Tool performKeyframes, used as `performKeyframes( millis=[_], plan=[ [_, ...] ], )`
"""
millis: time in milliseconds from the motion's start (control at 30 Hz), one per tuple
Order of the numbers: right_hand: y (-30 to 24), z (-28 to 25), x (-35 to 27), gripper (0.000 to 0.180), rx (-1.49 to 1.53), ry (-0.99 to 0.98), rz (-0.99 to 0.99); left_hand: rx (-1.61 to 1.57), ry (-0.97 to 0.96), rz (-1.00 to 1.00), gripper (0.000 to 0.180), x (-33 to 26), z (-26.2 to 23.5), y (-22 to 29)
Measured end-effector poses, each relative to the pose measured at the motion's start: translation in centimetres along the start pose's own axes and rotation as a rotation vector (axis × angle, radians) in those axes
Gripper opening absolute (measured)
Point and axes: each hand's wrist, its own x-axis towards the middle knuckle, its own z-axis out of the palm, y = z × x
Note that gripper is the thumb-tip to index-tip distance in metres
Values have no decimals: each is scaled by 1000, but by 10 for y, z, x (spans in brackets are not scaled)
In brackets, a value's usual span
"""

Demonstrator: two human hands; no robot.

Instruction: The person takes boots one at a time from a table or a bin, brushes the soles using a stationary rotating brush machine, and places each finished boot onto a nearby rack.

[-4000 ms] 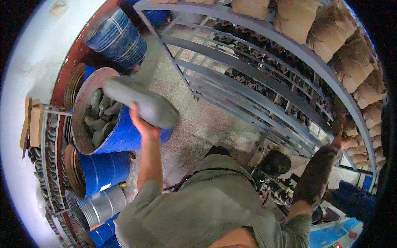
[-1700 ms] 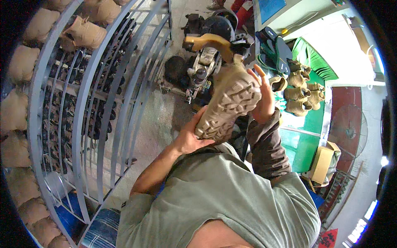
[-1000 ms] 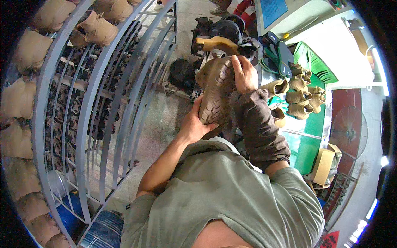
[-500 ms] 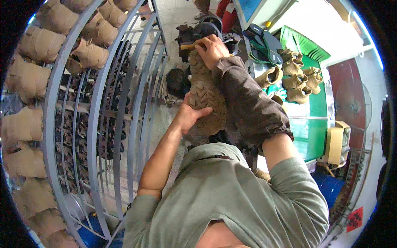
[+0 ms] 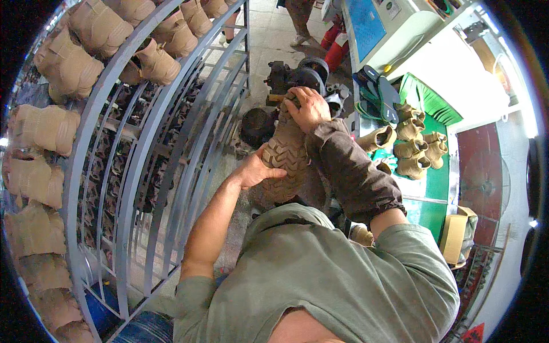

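Note:
Both my hands hold a tan boot [image 5: 286, 151] in front of my waist, its chunky treaded sole turned up toward me. My left hand [image 5: 254, 170] is closed on the boot's left edge, the thumb lying across the tread. At the boot's far end, my right hand [image 5: 310, 110] is closed over the sole, with a dark brown sleeve cover [image 5: 354, 168] on that forearm. A yellowish-brown block [image 5: 276, 99] shows just left of the right fingertips; whether they touch it, I cannot tell. The boot's upper is mostly hidden underneath.
A grey metal rack [image 5: 128, 188] with many tan boots [image 5: 43, 128] stands at the left. Beyond my hands is a dark machine with a wheel [image 5: 309, 77]. On the right, a green-topped bench [image 5: 440, 128] carries tan shoes [image 5: 412, 148] and dark sandals [image 5: 377, 94]. Another person's legs [image 5: 300, 20] appear far ahead.
The view has shifted, so rack and bench sit lower in the picture. The far end of the boot and my right hand have come nearer to my body. Both hands keep their hold.

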Motion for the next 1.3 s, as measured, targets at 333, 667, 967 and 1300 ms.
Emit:
performKeyframes(
  millis=[333,667,967,1300],
  plan=[
    [-44,-29,-24,46,14,141,-96,17,36,26,94,-9,0,-11],
    [-83,-70,-58,78,-19,-5,-84,209,270,157,102,-33,30,-35],
    [-86,-72,-35,70,-265,-131,-201,-112,301,185,83,-12,73,-88],
    [-103,-68,55,45,-619,-781,306,-83,337,402,62,11,108,-91]
  ],
)
